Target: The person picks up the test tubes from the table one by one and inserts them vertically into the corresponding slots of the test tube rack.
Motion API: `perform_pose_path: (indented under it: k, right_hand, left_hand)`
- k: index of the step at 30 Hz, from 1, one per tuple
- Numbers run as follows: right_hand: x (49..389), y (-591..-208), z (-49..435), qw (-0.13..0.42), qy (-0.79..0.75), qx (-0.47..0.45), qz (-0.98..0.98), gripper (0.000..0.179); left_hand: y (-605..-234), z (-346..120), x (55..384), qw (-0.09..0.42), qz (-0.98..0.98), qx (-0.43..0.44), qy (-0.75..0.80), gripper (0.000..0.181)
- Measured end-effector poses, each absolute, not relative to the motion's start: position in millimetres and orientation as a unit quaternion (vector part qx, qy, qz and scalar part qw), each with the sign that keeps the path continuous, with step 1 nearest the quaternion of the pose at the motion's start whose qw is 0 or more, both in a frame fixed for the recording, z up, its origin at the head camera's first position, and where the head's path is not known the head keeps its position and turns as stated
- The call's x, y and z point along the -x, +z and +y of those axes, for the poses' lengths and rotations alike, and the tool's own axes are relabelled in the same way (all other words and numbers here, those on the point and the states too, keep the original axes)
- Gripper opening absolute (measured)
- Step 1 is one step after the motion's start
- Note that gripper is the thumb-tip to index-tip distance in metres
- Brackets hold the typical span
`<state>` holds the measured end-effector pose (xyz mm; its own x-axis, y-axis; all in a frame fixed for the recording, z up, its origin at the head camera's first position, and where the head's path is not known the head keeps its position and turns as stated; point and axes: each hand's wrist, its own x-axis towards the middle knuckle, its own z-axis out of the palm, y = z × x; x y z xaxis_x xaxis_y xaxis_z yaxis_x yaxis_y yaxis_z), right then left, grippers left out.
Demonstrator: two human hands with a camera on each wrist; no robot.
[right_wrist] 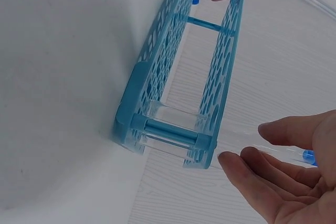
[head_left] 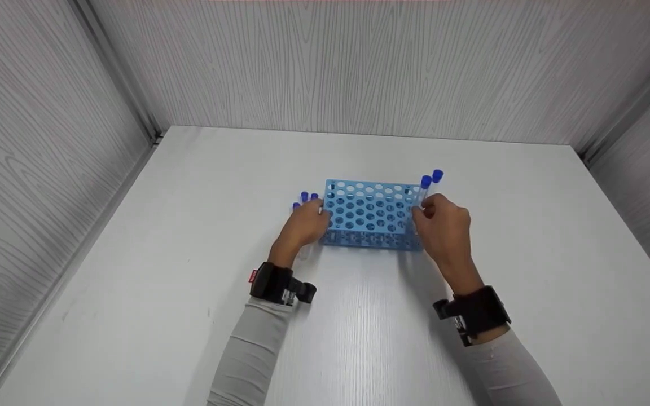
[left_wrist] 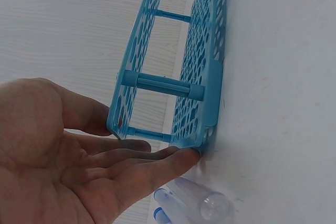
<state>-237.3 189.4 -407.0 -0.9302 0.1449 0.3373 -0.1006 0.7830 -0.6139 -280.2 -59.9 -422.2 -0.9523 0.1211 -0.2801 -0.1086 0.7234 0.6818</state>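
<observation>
A blue test tube rack with rows of round holes stands on the table. My left hand grips its left end; in the left wrist view the thumb is at the top plate and the fingers run along the end. At the rack's right end, my right hand pinches a clear test tube with a blue cap, between thumb and fingertips just above the top plate. Two blue caps rise there, side by side. Clear tubes also show inside the rack's end in the right wrist view.
Several blue-capped tubes lie on the table close beside the rack's left end, partly hidden behind my left hand. The white table is bounded by a wood-grain back panel and side panels.
</observation>
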Motion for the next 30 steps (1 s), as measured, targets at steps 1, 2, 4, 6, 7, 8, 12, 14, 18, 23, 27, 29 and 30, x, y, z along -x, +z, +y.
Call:
perform_pose_path:
  k: [1,2,4,6,7,8,12,14,18,23,27,29,30]
  right_hand:
    - [237.3,-407.1,189.6,0.188,0.329,0.012,-0.926,0.025]
    - [237.2,-407.1,189.9,0.189,0.328,0.011,-0.926,0.025]
    - [237.3,-407.1,190.3,0.190,0.326,0.011,-0.926,0.025]
    - [237.1,-406.8,190.4,0.189,0.324,0.012,-0.927,0.025]
    - [237.1,-406.7,190.5,0.188,0.323,0.013,-0.928,0.025]
    - [237.1,-406.6,190.6,0.187,0.322,0.014,-0.928,0.025]
    - [236.8,-406.2,190.6,0.182,0.318,0.017,-0.930,0.025]
    - [236.8,-405.8,190.8,0.181,0.317,0.016,-0.931,0.026]
    - [236.3,-403.5,191.5,0.183,0.314,0.012,-0.931,0.029]
    - [235.3,-399.2,194.2,0.178,0.312,0.008,-0.933,0.031]
    - [233.7,-395.4,198.4,0.161,0.315,-0.002,-0.935,0.032]
    - [232.9,-393.1,200.4,0.150,0.317,-0.002,-0.936,0.032]
    - [232.7,-391.7,201.5,0.143,0.318,0.001,-0.937,0.031]
  left_hand:
    - [-422.0,-59.8,280.3,0.155,0.915,-0.003,0.373,0.054]
    - [-421.9,-59.8,280.5,0.155,0.915,-0.004,0.373,0.054]
    - [-421.8,-59.8,280.6,0.153,0.915,-0.004,0.374,0.054]
    - [-421.7,-60.0,280.4,0.152,0.915,-0.007,0.374,0.054]
    - [-421.9,-60.1,280.5,0.151,0.915,-0.008,0.375,0.054]
    - [-422.1,-60.1,280.5,0.150,0.915,-0.009,0.375,0.054]
    - [-422.7,-60.2,280.3,0.151,0.915,-0.012,0.375,0.053]
    - [-422.7,-60.4,280.2,0.150,0.914,-0.013,0.377,0.053]
    - [-422.6,-60.8,280.1,0.147,0.912,-0.015,0.382,0.053]
    - [-422.5,-60.9,280.1,0.146,0.912,-0.014,0.383,0.053]
    - [-422.5,-60.7,280.4,0.149,0.911,-0.011,0.385,0.054]
    - [-422.5,-60.6,280.5,0.151,0.910,-0.009,0.386,0.054]
    - [-422.5,-60.5,280.7,0.152,0.910,-0.008,0.386,0.054]
